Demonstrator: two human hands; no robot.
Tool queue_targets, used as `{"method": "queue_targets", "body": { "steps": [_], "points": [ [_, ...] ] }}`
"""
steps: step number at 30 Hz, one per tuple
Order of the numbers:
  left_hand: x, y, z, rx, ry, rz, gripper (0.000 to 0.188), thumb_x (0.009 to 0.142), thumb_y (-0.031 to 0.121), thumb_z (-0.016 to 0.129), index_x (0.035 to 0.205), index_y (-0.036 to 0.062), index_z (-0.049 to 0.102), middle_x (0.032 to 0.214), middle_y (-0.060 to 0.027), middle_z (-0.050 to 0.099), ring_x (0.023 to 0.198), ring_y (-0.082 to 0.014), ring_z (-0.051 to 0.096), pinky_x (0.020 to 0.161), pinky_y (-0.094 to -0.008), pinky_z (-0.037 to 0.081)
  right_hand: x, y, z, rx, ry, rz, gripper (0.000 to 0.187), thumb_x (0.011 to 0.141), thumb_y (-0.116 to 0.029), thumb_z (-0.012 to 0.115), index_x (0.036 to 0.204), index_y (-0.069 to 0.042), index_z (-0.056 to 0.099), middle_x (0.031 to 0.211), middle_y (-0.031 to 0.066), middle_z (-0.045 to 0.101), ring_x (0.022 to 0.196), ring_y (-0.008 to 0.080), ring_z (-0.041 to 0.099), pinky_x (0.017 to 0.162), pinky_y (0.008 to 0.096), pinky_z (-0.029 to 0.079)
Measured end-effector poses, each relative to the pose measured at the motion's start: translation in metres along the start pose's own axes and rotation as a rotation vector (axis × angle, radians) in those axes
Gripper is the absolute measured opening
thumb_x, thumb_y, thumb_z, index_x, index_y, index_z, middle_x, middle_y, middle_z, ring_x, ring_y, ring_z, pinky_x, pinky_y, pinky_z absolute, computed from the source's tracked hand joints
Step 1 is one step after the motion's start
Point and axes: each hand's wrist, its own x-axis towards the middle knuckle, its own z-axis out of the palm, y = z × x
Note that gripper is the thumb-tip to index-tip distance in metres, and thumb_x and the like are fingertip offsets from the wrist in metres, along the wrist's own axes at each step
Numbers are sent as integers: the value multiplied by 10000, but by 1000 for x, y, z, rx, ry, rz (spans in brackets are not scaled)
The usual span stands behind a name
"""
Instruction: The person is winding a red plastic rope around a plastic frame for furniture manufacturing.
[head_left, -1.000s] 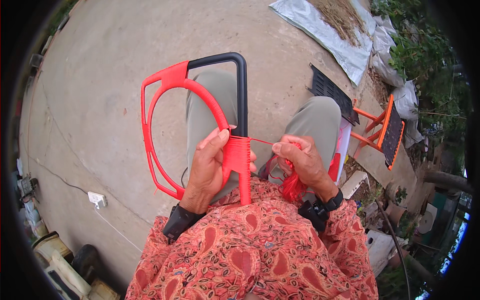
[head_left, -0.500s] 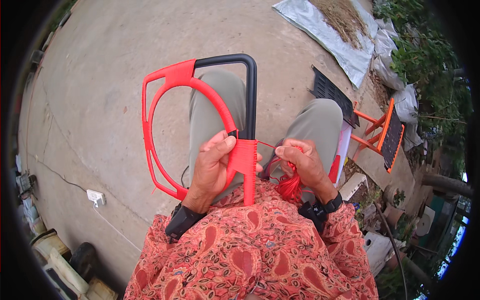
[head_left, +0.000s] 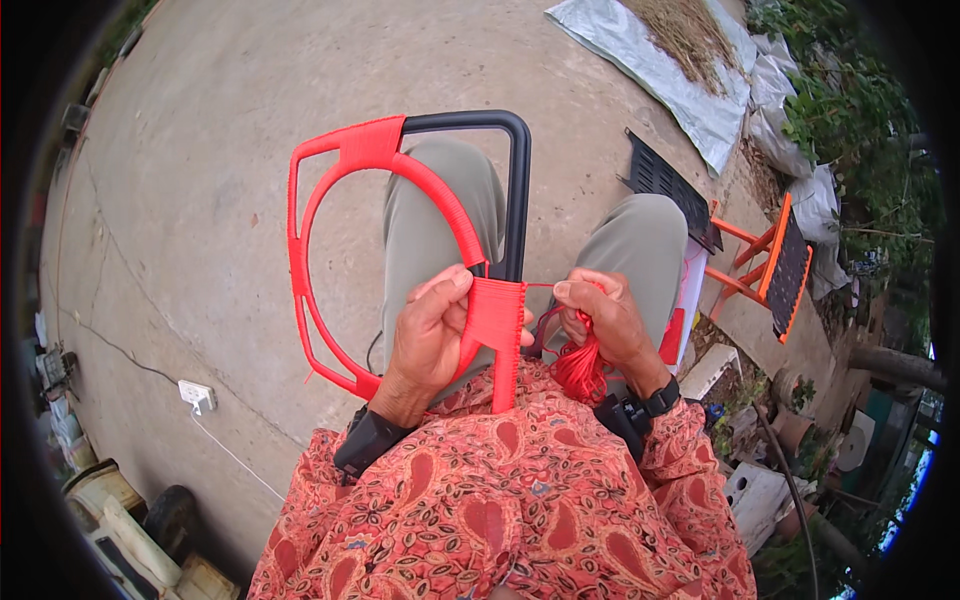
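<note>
A rectangular frame with an oval ring inside it [head_left: 517, 190] rests against my lap and left knee. Its left side, ring and near right part are wrapped in red cord; the far right corner is bare black tube. My left hand [head_left: 428, 335] grips the frame at the wrapped band [head_left: 497, 310] where ring and side bar meet, thumb on top by a short bare bit of ring. My right hand [head_left: 608, 318], just right of the frame, is closed on red cord [head_left: 582, 372]. A short taut strand runs from the band to its fingertips, and a loose bundle hangs below.
An orange folding stool with black slats [head_left: 775, 260] stands at the right. Behind it lie a pale tarp [head_left: 690, 120] with dry straw and several white sacks [head_left: 780, 105]. A white power strip [head_left: 197, 396] with cables lies on the concrete floor at left.
The frame and both hands have shifted slightly right. The cord between the band and my right hand is shorter and more level, and the bundle hangs fuller below that hand.
</note>
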Motion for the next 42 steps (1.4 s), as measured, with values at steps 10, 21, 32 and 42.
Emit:
{"method": "queue_targets", "body": {
  "steps": [10, 21, 32, 42],
  "points": [
    [13, 3, 14, 235, 147, -189, 260, 833, 113, 668, 1013, -22, 537, 779, -206, 659, 658, -310, 678, 640, -399, 584, -5, 1, -7, 39, -11, -42, 290, 881, -178, 575, 630, -59, 494, 521, -40, 399, 450, 46, 365, 418, 231, 281],
    [10, -1, 18, 251, 164, -133, 214, 838, 70, 657, 971, -30, 523, 777, -187, 659, 636, -267, 680, 594, -370, 597, -16, -13, -12, -37, 31, -152, 289, 858, -175, 597, 613, -43, 520, 534, -39, 426, 494, 35, 373, 448, 233, 279],
    [10, 2, 18, 215, 120, -105, 225, 857, 124, 654, 987, -25, 548, 772, -180, 659, 641, -275, 680, 598, -369, 590, -28, -40, 0, -180, -112, -364, 307, 891, -189, 605, 634, -34, 542, 555, -54, 438, 537, 27, 379, 471, 239, 294],
    [6, 7, 8, 250, 95, -50, 277, 886, 235, 629, 992, -13, 570, 750, -170, 613, 601, -284, 632, 563, -357, 544, -13, -36, -1, -174, -112, -363, 325, 892, -241, 603, 651, -29, 554, 553, -48, 439, 543, 29, 395, 482, 230, 311]
  ]
}}
